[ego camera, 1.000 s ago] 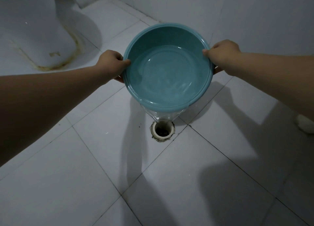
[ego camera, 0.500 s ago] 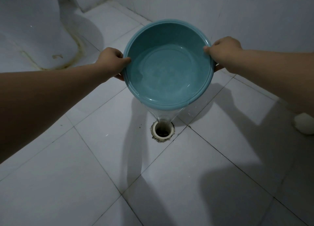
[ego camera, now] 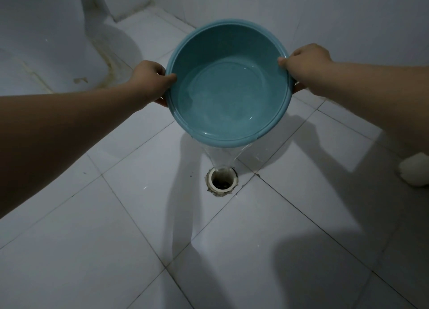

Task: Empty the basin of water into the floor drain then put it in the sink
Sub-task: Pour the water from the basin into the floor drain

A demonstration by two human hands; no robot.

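At the far left a white toilet base [ego camera: 46,53] stands on the tiled floor [ego camera: 92,239], with a yellowish stain along the line where it meets the tiles. The left hand [ego camera: 148,79] reaches out from a bare forearm and grips the left rim of a teal basin [ego camera: 229,53], thumb hooked over the edge into the bowl and the other fingers underneath. The basin is held in the air above the floor and tilted toward the camera, so the water [ego camera: 222,109] inside gathers against the near wall. It spills over the near rim in a clear sheet that narrows as it falls and lands at the far edge of the round floor drain [ego camera: 221,182], which sits at a meeting of tile seams directly below the near lip. The right hand [ego camera: 306,62] clamps the opposite rim the same way, thumb on top, fingers below. At the right edge a small white object [ego camera: 415,171] lies on the floor, too cut off to identify.
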